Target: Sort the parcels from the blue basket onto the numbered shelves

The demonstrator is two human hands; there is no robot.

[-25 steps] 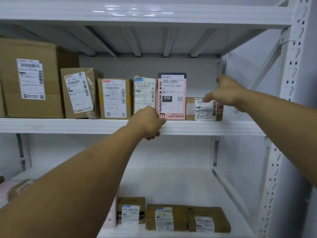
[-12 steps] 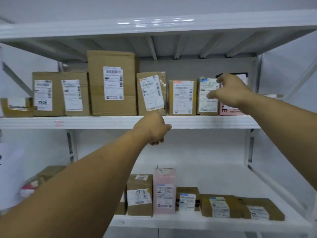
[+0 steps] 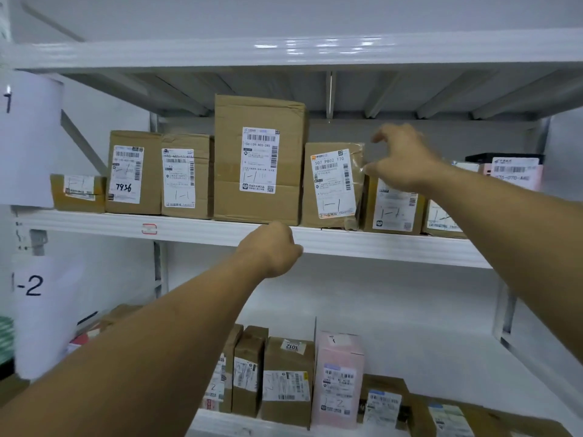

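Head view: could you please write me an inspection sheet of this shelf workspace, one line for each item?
Surface: upper shelf carries a row of parcels; lower shelf carries more.
Job's things: cardboard parcels hand-marked 1-1, among them a tall box and a taped parcel; pink box below, marked 1-2; blue basket not in view.
Clutter: nothing seen.
Grips: left hand curled, empty, in front of the upper shelf's edge; right hand open beside the taped parcel's top corner.
Cables: nothing seen.
Surroundings: paper sign reading -2 at left; white wall above.
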